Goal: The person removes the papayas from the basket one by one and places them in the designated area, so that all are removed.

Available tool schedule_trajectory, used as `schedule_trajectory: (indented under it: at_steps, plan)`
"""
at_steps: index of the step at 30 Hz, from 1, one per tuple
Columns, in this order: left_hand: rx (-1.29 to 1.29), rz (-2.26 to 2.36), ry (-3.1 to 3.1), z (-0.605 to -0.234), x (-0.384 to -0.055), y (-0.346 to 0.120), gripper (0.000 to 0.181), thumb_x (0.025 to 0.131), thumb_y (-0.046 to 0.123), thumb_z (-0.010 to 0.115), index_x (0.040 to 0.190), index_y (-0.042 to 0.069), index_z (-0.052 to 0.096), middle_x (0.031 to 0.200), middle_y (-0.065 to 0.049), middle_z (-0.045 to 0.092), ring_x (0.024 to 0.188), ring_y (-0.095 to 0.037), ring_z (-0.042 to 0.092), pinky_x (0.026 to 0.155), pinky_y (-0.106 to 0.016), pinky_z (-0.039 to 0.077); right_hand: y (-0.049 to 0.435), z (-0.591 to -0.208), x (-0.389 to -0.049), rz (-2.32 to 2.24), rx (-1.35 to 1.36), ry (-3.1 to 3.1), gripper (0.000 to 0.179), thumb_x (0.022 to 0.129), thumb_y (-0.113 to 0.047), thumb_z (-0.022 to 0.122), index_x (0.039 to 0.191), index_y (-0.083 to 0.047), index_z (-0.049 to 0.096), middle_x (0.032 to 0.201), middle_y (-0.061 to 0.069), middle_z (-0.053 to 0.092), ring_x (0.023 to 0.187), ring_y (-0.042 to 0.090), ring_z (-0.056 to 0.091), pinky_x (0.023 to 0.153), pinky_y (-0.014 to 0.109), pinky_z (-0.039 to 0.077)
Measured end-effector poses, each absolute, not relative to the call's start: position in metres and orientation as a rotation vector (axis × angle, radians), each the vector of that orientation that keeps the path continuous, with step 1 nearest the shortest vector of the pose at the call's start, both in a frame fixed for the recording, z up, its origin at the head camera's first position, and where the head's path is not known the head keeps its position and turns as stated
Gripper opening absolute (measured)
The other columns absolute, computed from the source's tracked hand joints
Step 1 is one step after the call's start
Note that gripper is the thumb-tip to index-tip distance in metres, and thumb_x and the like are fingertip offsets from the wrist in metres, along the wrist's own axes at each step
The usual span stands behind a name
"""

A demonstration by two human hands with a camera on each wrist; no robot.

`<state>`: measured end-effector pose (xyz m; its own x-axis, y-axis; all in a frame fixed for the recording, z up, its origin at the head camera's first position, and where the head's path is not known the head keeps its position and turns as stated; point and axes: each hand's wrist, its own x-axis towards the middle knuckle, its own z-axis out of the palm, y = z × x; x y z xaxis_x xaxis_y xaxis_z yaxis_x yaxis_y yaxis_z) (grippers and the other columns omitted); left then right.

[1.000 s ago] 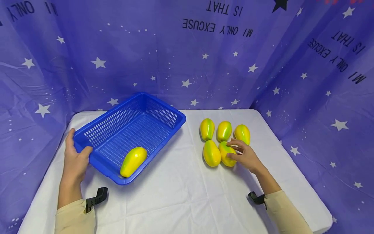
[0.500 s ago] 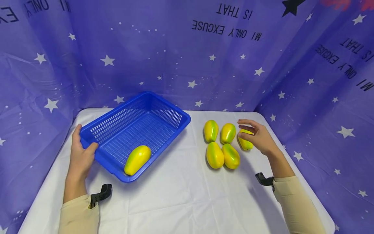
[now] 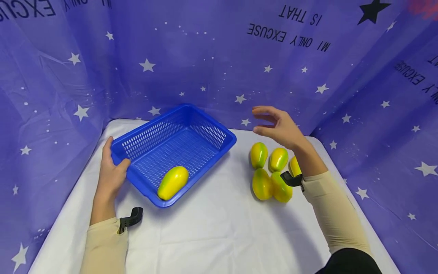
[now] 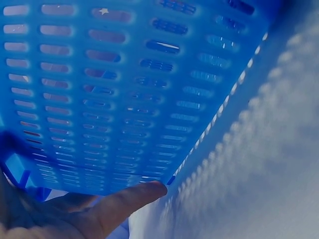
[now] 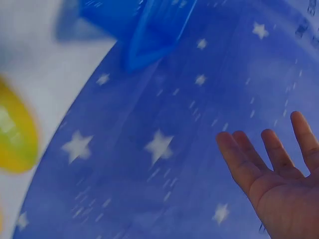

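Observation:
My left hand [image 3: 112, 173] grips the near-left end of a blue plastic basket [image 3: 145, 190], thumb over the rim. From the left wrist view, fingers [image 4: 124, 206] reach under the slotted basket wall [image 4: 134, 99]. One yellow-green papaya [image 3: 173, 182] lies inside the basket at its near end. My right hand [image 3: 278, 127] is raised above the back of the table with its fingers loosely bent and nothing in them. Below it on the cloth are several more papayas, among them a back-row papaya [image 3: 259, 155] and a front-row papaya [image 3: 262, 184]. The rightmost papaya [image 3: 295, 166] is partly hidden by my right forearm.
A white cloth [image 3: 212, 228] covers the table. Purple star-printed curtains [image 3: 219, 68] close off the back and both sides. A black wrist mount [image 3: 291, 179] sits on the right sleeve, another black mount [image 3: 131, 219] on the left.
My right hand has moved off the papaya group, first rightward, then up and left toward the back. The left hand keeps its grip on the basket. The head view has shifted slightly.

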<state>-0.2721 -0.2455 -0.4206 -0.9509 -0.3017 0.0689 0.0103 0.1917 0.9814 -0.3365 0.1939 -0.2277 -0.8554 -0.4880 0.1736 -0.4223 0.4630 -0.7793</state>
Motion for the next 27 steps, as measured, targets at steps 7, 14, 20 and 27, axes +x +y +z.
schedule_trajectory:
  at_steps: [7,14,20,27]
  plan:
    - [0.239,-1.792,-2.248,-0.421,-0.275,-0.247,0.079,0.084,0.004,0.044,0.145,0.034,0.003,0.151,0.002,0.002,0.136,-0.02,0.001,0.106,-0.05,0.003,0.123,-0.217,-0.361,-1.302,-1.055,2.533,0.05,0.079,-0.013,0.069,0.125,-0.009,0.052,0.132,0.004,0.047,0.119,0.022,0.045,0.09,0.038,0.044]
    - [0.252,-1.785,-2.25,-0.424,-0.274,-0.252,0.08,0.083,0.005,0.045,0.145,0.033,0.003,0.151,0.003,0.004,0.136,-0.021,0.004,0.106,-0.051,0.005,0.055,-0.228,-0.377,-1.223,-1.138,2.385,0.054,0.077,-0.013,0.07,0.127,-0.007,0.05,0.131,0.006,0.047,0.118,0.021,0.045,0.093,0.034,0.041]
    - [0.253,-1.778,-2.25,-0.422,-0.274,-0.254,0.081,0.083,0.005,0.046,0.145,0.034,0.003,0.151,0.003,0.004,0.136,-0.022,0.005,0.106,-0.052,0.006,0.001,-0.24,-0.383,-1.109,-1.196,2.316,0.053,0.076,-0.016,0.072,0.125,-0.01,0.052,0.131,0.002,0.046,0.118,0.014,0.044,0.09,0.026,0.043]
    - [0.261,-1.808,-2.244,-0.424,-0.275,-0.254,0.082,0.083,0.003,0.046,0.145,0.033,0.003,0.151,0.0,0.005,0.135,-0.024,0.008,0.106,-0.053,0.006,-0.04,-0.263,-0.389,-1.039,-1.302,2.082,0.057,0.074,-0.015,0.073,0.126,-0.008,0.051,0.131,0.001,0.045,0.119,0.013,0.041,0.09,0.025,0.043]
